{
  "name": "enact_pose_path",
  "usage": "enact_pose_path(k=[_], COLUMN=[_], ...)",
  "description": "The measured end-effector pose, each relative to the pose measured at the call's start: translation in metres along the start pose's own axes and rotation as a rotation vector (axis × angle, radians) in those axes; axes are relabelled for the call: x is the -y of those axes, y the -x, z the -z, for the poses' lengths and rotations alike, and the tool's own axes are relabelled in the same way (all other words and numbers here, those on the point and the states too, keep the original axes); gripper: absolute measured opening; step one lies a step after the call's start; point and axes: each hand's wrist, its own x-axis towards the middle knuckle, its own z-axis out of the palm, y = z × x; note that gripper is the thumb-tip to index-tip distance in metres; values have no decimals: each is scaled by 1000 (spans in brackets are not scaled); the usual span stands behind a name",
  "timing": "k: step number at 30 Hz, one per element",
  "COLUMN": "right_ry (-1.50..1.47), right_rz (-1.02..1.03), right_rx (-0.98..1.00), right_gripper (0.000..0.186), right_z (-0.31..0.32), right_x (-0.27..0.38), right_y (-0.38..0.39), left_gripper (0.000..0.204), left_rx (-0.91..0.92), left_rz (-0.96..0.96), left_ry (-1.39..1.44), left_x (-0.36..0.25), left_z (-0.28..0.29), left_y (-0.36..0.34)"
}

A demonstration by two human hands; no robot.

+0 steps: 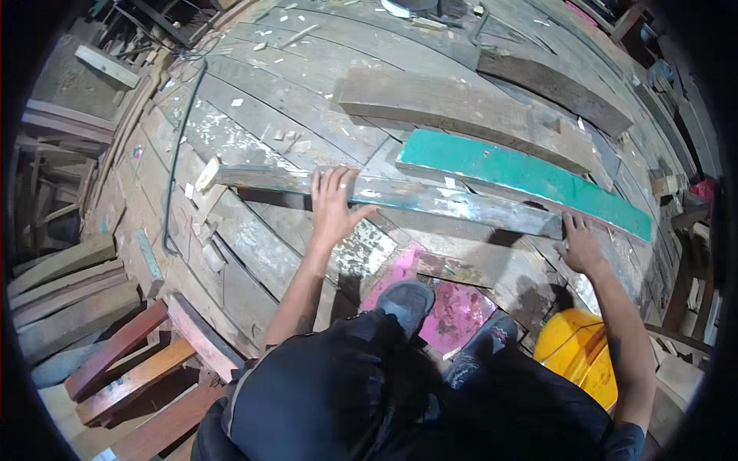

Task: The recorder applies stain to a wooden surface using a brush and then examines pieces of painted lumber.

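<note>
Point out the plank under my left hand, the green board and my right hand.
Plank (434,197), head view: middle of its worn face.
Green board (526,177), head view: middle of its painted face.
Right hand (583,250), head view: back of the hand.

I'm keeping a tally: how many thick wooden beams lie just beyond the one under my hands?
3: the green-painted beam nearest, the grey-brown beam behind it, the dark brown beam farther back to the right. The view's dark rim may hide others.
</note>
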Motion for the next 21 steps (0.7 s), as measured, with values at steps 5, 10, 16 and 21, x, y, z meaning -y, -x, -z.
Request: enact_pose_path(k=[5,10,16,21], right_ry=[-64,-16,-15,135], right_rz=[40,14,58,61], right_rx=[55,89,21,74], right_gripper=[77,78,61,59], right_z=[11,2,7,8], right_x=[-11,-23,-1,-10], right_y=[1,18,7,22], left_gripper=[80,80,81,81], left_rx=[43,23,16,-1], left_rz=[44,15,22,-5], left_ry=[66,114,47,18], left_x=[-4,-16,4,-9], left_z=[9,-3,10,-2], left_y=[-2,-4,12,19])
